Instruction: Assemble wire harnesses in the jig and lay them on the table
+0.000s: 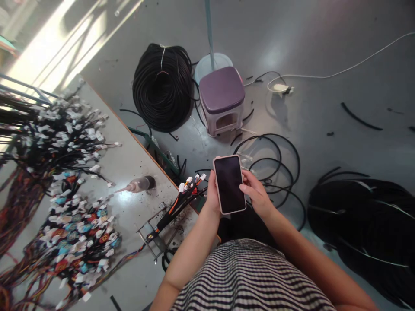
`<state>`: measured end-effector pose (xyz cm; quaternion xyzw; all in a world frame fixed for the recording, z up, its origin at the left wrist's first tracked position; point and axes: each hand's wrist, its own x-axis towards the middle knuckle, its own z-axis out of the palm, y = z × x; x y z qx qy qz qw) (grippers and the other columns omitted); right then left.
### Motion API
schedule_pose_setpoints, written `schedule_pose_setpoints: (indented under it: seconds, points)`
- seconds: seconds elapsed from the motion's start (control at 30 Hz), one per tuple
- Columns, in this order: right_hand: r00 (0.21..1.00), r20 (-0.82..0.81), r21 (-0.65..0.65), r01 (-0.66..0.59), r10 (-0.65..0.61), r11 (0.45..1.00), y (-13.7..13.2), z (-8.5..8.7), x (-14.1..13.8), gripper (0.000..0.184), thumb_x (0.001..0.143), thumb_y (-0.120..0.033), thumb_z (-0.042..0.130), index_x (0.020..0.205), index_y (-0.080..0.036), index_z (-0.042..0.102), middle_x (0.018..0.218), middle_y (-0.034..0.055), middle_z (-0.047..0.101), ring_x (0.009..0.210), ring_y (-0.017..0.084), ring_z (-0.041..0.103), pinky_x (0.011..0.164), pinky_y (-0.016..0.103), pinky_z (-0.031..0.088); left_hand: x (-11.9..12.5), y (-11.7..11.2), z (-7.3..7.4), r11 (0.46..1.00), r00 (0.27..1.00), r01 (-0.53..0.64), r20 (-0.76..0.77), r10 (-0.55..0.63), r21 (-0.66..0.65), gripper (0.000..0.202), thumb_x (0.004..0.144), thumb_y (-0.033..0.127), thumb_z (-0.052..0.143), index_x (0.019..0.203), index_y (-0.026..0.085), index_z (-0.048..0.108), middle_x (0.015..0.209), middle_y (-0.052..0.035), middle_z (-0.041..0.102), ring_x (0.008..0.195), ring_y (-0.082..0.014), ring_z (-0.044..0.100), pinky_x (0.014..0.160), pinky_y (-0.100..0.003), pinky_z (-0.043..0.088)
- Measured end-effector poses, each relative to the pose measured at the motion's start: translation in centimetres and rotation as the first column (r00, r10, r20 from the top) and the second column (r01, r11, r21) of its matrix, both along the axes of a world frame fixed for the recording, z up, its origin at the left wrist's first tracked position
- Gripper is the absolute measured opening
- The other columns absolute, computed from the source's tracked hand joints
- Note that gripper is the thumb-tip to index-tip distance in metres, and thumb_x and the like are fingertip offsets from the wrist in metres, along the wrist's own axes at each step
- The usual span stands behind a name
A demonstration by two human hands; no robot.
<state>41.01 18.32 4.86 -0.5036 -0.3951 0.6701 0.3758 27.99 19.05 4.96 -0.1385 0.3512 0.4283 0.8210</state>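
A smartphone (231, 185) in a pale pink case is held upright in front of my body, its screen dark. My left hand (212, 192) grips its left edge, with most of the fingers hidden behind it. Along the right edge, my right hand (257, 192) also holds the phone, its thumb lying over the side of the screen. Left of my left hand, a wire harness (170, 212) with white connectors rests on a small metal stand (152, 237) on the table. A dropper bottle (141, 185) with a thin nozzle lies farther left.
Bundles of wires with white connectors (65, 129) cover the left of the table (116, 220). On the floor are a large black tubing coil (162, 88), a purple-topped stool (222, 90), loose black loops (292, 151), a white cable (317, 77) and another dark coil (363, 220) at right.
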Motion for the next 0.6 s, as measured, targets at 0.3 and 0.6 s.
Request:
schedule_pose_setpoints:
  seconds: [0.3, 0.6]
  points:
    - [1.0, -0.014, -0.023, 0.016, -0.016, 1.0, 0.27, -0.08, -0.1, 0.049, 0.082, -0.049, 0.058, 0.124, -0.023, 0.055, 0.105, 0.0056, 0.064, 0.089, 0.023, 0.06, 0.084, 0.039, 0.051, -0.3, 0.48, -0.04, 1.0, 1.0, 0.006, 0.009, -0.006, 0.002, 0.077, 0.088, 0.073, 0.034, 0.105, 0.007, 0.07, 0.102, -0.019, 0.072, 0.108, -0.0337, 0.065, 0.096, -0.043, 0.048]
    - [0.999, -0.005, -0.053, 0.047, -0.048, 0.997, 0.03, -0.89, -0.11, 0.046, 0.085, -0.044, 0.054, 0.124, -0.021, 0.058, 0.114, 0.0063, 0.061, 0.107, 0.023, 0.057, 0.097, 0.039, 0.047, -0.67, 0.8, 0.37, 0.998, 0.999, -0.032, 0.007, 0.032, 0.059, 0.078, 0.088, 0.072, 0.033, 0.114, 0.007, 0.067, 0.106, -0.0197, 0.071, 0.111, -0.0347, 0.064, 0.095, -0.044, 0.049]
